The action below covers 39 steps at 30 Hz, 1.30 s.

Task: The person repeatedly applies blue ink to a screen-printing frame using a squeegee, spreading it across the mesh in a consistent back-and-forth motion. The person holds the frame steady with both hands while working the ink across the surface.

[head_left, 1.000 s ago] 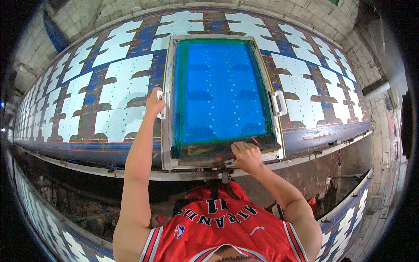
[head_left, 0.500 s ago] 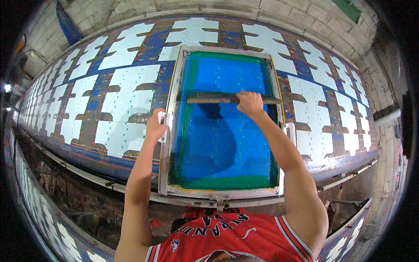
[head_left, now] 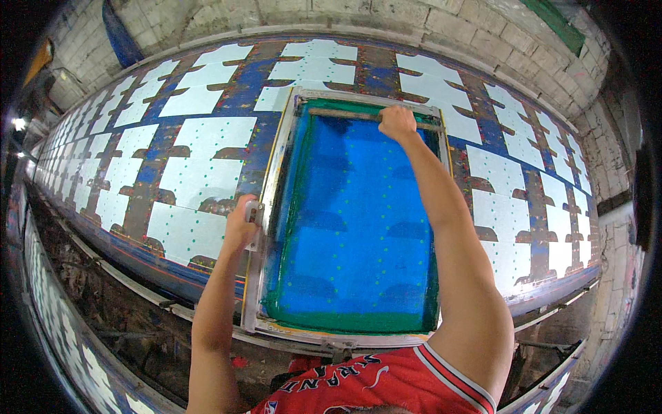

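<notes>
A silver screen frame point(head_left: 252, 290) with blue mesh point(head_left: 352, 234) and dark green ink along its edges lies over white garment pieces with small green dots. My left hand point(head_left: 240, 222) is closed round the white handle point(head_left: 253, 215) on the frame's left side. My right hand point(head_left: 398, 123) is closed on a long squeegee bar point(head_left: 340, 114) that lies across the screen near its far end. Shadowy garment shapes and rows of green dots show through the mesh.
A long printing table point(head_left: 376, 69) carries rows of white cut pieces point(head_left: 200, 159) on both sides of the screen. A second table point(head_left: 76, 345) with pieces runs along the lower left. A block wall point(head_left: 469, 27) stands behind, with blue cloth point(head_left: 121, 41) and a green strip point(head_left: 558, 27).
My right hand has pushed the squeegee from the near end of the screen across to the far end. My left hand stays on the handle. The view has shifted slightly.
</notes>
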Each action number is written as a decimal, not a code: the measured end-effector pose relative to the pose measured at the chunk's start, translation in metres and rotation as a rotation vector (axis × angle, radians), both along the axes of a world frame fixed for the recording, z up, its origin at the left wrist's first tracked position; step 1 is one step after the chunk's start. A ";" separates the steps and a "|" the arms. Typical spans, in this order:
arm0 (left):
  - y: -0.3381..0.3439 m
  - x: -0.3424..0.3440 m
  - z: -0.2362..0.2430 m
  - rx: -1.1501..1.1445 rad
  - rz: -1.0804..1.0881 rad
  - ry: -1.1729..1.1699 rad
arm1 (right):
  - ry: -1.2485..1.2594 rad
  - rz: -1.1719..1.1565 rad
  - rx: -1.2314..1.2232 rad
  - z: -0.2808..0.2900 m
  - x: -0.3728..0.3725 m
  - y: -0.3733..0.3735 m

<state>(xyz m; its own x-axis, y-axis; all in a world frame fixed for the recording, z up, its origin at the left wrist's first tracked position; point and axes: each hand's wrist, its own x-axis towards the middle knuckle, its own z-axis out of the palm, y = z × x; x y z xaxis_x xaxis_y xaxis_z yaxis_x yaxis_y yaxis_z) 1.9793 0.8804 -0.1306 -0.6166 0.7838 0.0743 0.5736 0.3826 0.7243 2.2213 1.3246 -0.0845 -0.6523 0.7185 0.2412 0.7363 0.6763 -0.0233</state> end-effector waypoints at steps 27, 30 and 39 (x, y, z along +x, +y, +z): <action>0.001 0.005 0.010 -0.058 0.036 -0.082 | -0.087 0.071 0.000 0.018 -0.048 0.046; 0.001 0.004 0.006 -0.050 0.049 -0.107 | -0.130 0.092 -0.001 0.019 -0.044 0.038; -0.004 -0.002 -0.002 0.011 -0.011 -0.060 | -0.208 0.428 -0.066 0.021 -0.009 -0.082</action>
<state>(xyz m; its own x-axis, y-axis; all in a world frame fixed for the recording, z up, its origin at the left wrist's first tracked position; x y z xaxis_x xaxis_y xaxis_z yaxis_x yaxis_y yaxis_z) 1.9772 0.8769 -0.1325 -0.6112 0.7901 0.0461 0.5332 0.3680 0.7617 2.2119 1.2421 -0.0638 -0.9223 0.3846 0.0370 0.3860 0.9215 0.0424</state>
